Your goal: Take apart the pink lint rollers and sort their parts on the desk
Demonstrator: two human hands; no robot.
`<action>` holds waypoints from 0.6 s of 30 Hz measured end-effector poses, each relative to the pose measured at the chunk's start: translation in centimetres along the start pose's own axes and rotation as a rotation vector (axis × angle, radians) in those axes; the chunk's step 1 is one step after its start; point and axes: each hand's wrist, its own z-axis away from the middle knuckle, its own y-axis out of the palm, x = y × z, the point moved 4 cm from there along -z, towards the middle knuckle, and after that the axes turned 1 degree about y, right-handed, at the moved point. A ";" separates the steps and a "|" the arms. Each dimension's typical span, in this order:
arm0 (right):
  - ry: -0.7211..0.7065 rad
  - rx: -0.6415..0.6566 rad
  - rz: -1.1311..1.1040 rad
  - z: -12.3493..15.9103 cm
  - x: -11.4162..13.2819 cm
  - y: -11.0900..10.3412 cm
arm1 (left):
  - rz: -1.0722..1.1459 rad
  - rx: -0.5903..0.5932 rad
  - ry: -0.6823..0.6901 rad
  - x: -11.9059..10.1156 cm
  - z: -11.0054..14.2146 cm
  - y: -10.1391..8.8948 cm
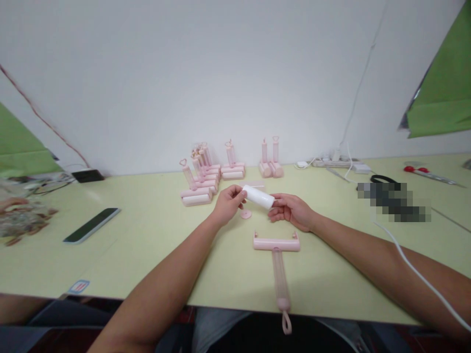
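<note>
A white adhesive lint roll point(258, 197) is held up above the table, tilted down to the right. My left hand point(228, 202) pinches its left end between thumb and fingers. At the roll's other end, my right hand point(292, 211) holds the edge with its fingertips, the lower fingers curled loosely below. A small round pink cap point(246, 214) lies on the table under the roll. Closer to me rests a pink lint roller frame point(276, 244) without a roll, its clear pink handle point(280, 277) pointing toward me and its loop hanging past the table edge.
Several pink lint rollers point(200, 184) stand in groups along the wall. To the left lie a phone point(91, 225) and another person's hand point(13, 203) by a blurred pile. On the right are a power strip point(333, 162), red-handled scissors point(423, 171) and a white cable point(412, 269) crossing my forearm.
</note>
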 end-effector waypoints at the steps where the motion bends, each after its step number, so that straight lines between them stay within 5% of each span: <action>1: 0.002 -0.008 0.009 0.0 0.0 0.0 | 0.000 -0.002 -0.001 0.0 0.1 0.1; 18: 0.013 -0.064 0.035 -0.3 -0.5 -0.4 | -0.053 0.029 0.006 -0.3 0.4 0.7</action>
